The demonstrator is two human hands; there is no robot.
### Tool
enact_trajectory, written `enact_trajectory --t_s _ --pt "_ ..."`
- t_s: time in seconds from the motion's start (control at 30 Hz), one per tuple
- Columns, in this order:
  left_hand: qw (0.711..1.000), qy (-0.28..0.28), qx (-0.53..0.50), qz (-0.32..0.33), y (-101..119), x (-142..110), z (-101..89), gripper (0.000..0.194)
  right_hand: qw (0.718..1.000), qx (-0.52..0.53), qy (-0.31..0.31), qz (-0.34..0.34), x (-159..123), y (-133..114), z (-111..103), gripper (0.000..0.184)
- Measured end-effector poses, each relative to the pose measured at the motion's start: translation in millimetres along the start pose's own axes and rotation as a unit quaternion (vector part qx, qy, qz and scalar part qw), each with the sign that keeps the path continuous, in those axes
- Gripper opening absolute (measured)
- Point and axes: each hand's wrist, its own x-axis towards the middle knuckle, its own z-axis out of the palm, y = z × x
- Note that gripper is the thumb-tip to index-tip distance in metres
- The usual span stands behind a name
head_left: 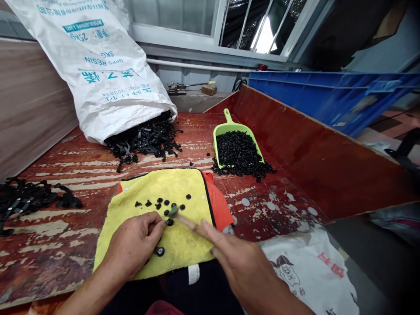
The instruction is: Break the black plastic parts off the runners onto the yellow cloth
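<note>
My left hand [136, 240] is closed over the yellow cloth [187, 245]. A black part with a round end [159, 251] sticks out from under its fingers; the rest of it is hidden. In my right hand [239, 258] is a slim wooden-handled tool [192, 224] with a greenish tip, slightly blurred, its exact kind unclear. That tip hovers over or touches the small black round pieces [166, 213] on the cloth. Several such pieces lie scattered there, and one black piece [169, 222] sits right beside my left fingertips.
A light green dustpan [227, 115] heaped with small black pieces stands at the back right. Black parts [141, 135] spill from a white sack [111, 83]. More black parts [29, 197] lie at left. A red-brown board [311, 148] and blue crate [328, 96] border the right.
</note>
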Motion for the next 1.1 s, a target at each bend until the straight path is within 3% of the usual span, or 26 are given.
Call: enact_trajectory --t_s 0.1,0.2,0.33,0.43,0.57,0.7,0.9,1.1 --pt "0.995 -0.030 0.093 0.008 1.2 0.5 -0.2 0.029 0.999 0.010 -0.033 0.010 1.2 -1.9 1.4 0.057" --pt "0.995 -0.043 0.091 0.013 0.0 1.5 -2.5 0.034 0.997 0.070 -0.003 0.032 3.8 2.8 -8.9 0.056" --pt "0.997 -0.063 -0.026 0.029 -5.7 1.7 -10.6 0.040 0.990 0.095 0.050 0.089 2.7 21.8 -27.2 0.052" --pt "0.989 -0.084 -0.120 0.024 -10.0 1.0 -15.5 0.033 0.988 0.103 0.027 0.110 -3.0 32.1 -31.0 0.051" --pt "0.992 -0.079 -0.089 0.034 -15.0 2.3 -12.9 0.018 0.991 0.093 -0.021 0.091 -12.5 26.9 -27.3 0.051" --pt "0.997 -0.058 -0.039 0.039 -18.4 4.2 -8.1 0.020 0.996 0.053 -0.055 0.044 -18.7 13.3 -23.2 0.052" --pt "0.997 -0.050 -0.029 0.055 -17.9 3.3 -8.8 0.016 0.998 0.008 -0.032 -0.048 -17.1 0.3 -8.8 0.056" --pt "0.997 -0.040 -0.033 0.052 -15.0 2.6 -9.6 0.013 0.998 -0.022 -0.033 -0.046 -15.4 -2.7 1.4 0.057"
